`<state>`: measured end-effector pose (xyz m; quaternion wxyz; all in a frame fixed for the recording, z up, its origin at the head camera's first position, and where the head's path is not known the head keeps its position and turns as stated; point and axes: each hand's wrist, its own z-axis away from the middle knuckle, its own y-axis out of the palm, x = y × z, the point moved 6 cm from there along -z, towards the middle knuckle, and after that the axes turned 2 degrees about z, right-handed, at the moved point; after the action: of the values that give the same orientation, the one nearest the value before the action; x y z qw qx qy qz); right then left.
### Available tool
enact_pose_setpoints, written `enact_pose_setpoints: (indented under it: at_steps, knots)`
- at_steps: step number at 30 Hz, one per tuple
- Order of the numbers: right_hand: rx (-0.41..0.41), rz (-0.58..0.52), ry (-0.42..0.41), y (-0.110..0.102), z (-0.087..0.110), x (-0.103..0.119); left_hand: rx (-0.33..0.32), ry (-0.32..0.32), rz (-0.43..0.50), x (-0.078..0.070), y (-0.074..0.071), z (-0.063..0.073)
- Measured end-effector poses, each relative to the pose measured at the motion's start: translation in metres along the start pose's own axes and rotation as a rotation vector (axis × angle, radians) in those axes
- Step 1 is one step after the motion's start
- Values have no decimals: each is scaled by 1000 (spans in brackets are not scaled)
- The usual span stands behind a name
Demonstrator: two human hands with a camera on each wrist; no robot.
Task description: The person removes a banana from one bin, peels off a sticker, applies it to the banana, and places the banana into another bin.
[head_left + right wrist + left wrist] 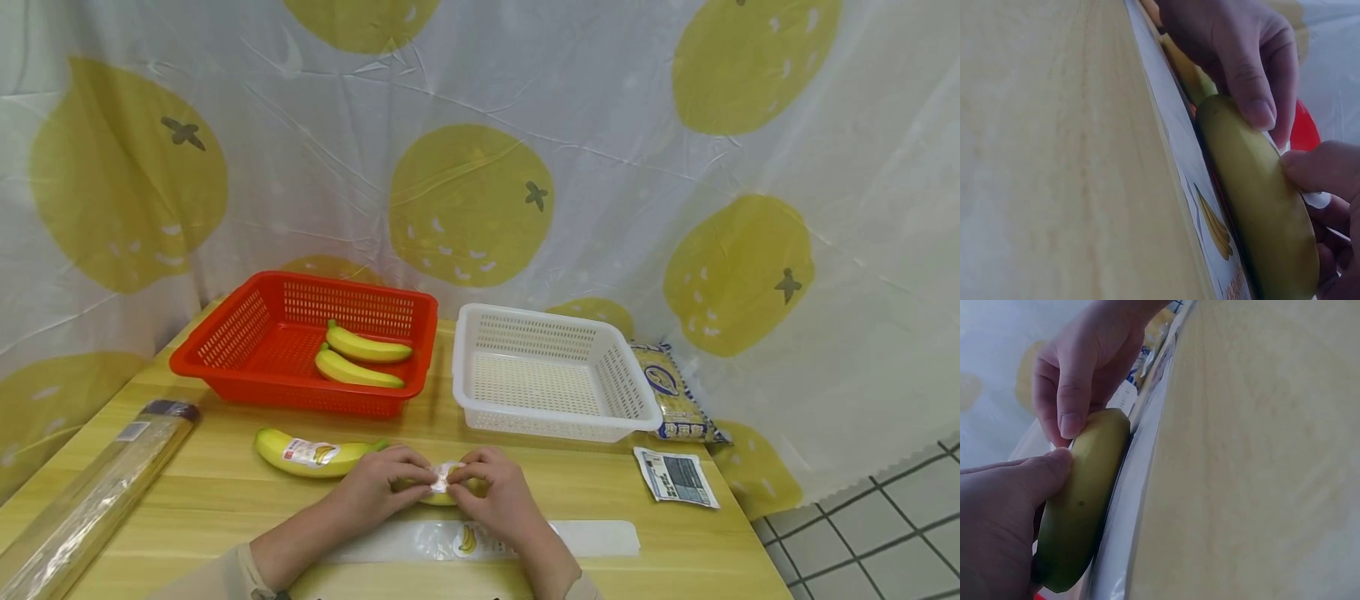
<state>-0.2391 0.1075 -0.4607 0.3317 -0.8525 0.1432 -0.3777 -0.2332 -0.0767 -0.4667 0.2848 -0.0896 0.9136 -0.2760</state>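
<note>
Between my two hands lies a yellow banana [439, 500], close over a long white strip [600, 539] printed with a banana picture. A small white label [444, 475] sits on its far side. My left hand [387, 486] pinches the label's left end with thumb and index finger. From the other side, my right hand [497, 490] pinches its right end. In the left wrist view the banana [1085, 500] shows its bare near side, with the thumbs along its upper edge; the label is mostly hidden there. Another banana [348, 458], bearing a label, lies beside my left hand.
A red basket [300, 385] with two bananas [367, 346] stands at the back left, a white basket [540, 422] right of it. At right are a bag [671, 396] and a small packet [677, 477]. A long wrapped roll [97, 500] lies at left.
</note>
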Motion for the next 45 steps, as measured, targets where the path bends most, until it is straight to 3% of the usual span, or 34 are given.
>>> enact_pose_setpoints:
  at_steps: [7, 16, 21, 28, 39, 45]
  knots:
    - [6, -7, 47, 0, 1, -2, 22, -58, -35, 2, 1, 0]
    - [-14, 43, 20, -2, 0, -1, 72, -189, -75, 3, -1, 0]
    - [35, 81, 25, 1, 1, 0, 93, -218, -112, 5, 0, 1]
    - [111, 113, 63, 7, 2, -1, 190, -300, -181, 7, 6, 1]
    - [187, 224, 112, 8, 3, 5, 241, -314, -221, 6, 7, 0]
    - [209, 155, 186, 0, 7, -6, 262, -337, -185, 5, 6, 0]
